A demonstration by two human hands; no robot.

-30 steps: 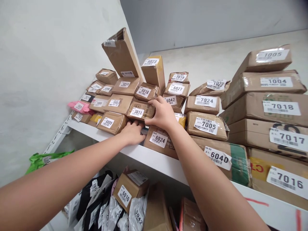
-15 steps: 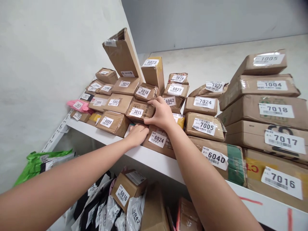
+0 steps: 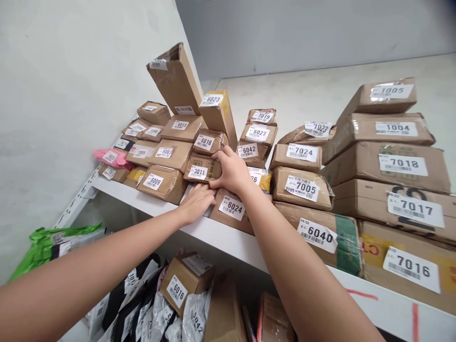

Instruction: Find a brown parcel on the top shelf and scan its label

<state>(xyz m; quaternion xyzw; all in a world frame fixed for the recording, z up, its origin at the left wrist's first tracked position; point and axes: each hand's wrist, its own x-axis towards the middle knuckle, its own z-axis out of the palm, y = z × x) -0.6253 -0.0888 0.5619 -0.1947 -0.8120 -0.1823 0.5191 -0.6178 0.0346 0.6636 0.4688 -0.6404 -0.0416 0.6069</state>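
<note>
My right hand (image 3: 232, 172) grips the right end of a small brown parcel labelled 3011 (image 3: 201, 169), fingers curled over its top edge. That parcel rests on other packages on the white shelf (image 3: 228, 240). My left hand (image 3: 197, 201) reaches under it, fingers stretched flat into the gap between parcel 6009 (image 3: 160, 182) and parcel 6024 (image 3: 231, 210), touching a flat pale item whose label I cannot read.
Many labelled brown parcels crowd the shelf: 6018 (image 3: 207, 141), 6042 (image 3: 249, 150), 7005 (image 3: 302, 187), 6040 (image 3: 320, 232), and a tall stack at right topped by 1005 (image 3: 388, 92). A pink packet (image 3: 109, 156) lies far left. Below are box 6016 (image 3: 178, 287), black and white mailers, a green bag (image 3: 46, 240).
My left hand has slid slightly right and deeper under parcel 3011. My right hand keeps its hold on that parcel. The view has shifted a little to the right.
</note>
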